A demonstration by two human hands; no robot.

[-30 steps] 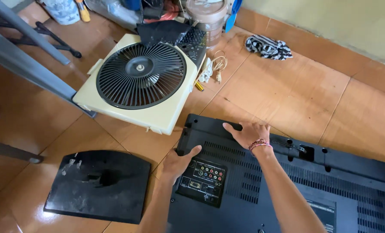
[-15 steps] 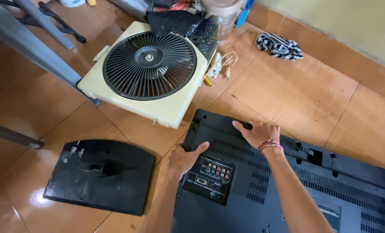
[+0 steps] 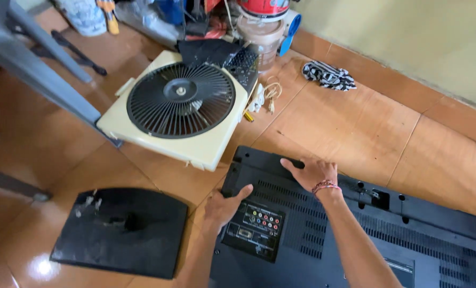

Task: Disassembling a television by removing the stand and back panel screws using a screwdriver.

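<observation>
A black flat television (image 3: 408,234) lies face down on the orange tiled floor, its vented back and a port panel (image 3: 255,229) facing up. My left hand (image 3: 223,205) rests on the set's left edge beside the port panel, fingers spread. My right hand (image 3: 312,172), with a red bead bracelet at the wrist, lies flat on the back near the upper left corner. Neither hand grips anything.
A black television stand base (image 3: 123,230) lies on the floor at the left. A cream box fan (image 3: 179,106) with a black grille lies flat beyond it. Grey metal legs (image 3: 35,69), a striped cloth (image 3: 328,74), cables (image 3: 264,93) and clutter line the wall.
The view has shifted slightly, so everything sits a little lower and to the right in the picture. Both hands stay on the television's back, with the left hand nearer the edge.
</observation>
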